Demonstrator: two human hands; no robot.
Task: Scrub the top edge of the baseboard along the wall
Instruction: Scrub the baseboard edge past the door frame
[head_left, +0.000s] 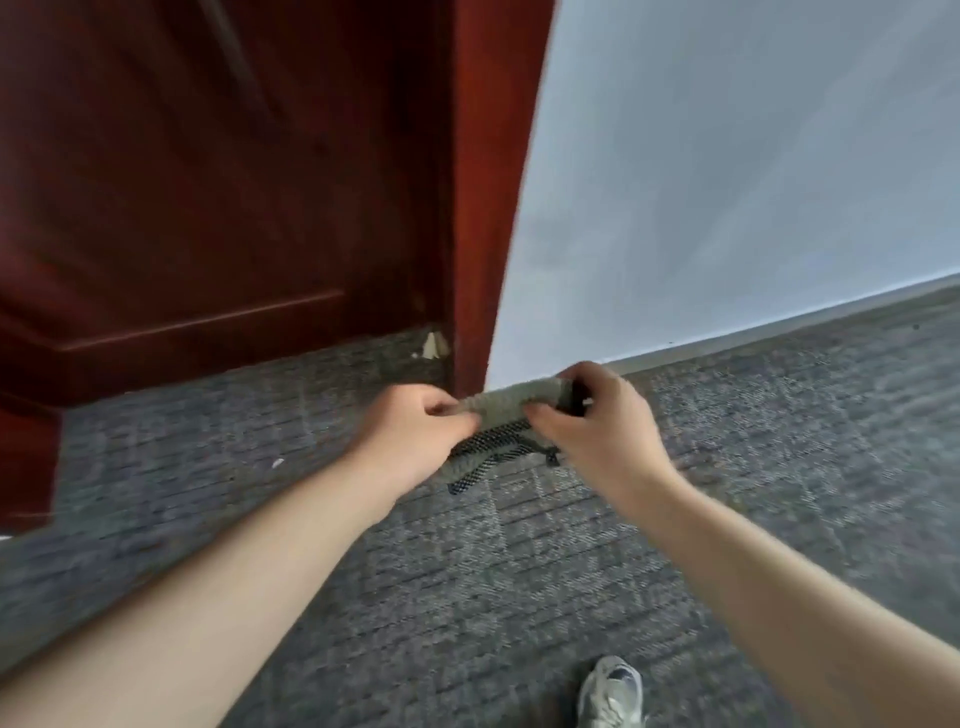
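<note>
A grey-green cloth (511, 402) with a dark mesh underside is stretched between both hands above the carpet. My left hand (410, 434) pinches its left end. My right hand (597, 421) grips its right end, fingers curled over the top. The cloth hangs in front of the spot where the pale baseboard (779, 327) meets the red door frame (488, 208). The baseboard is a thin light strip running along the foot of the grey-white wall (727, 182) toward the right. Its left end is hidden behind the cloth and my right hand.
A dark red wooden door (208, 182) fills the left, with a scrap of debris (434, 345) at its foot near the frame. Grey patterned carpet (467, 571) covers the floor. My pale sneaker (610, 693) shows at the bottom.
</note>
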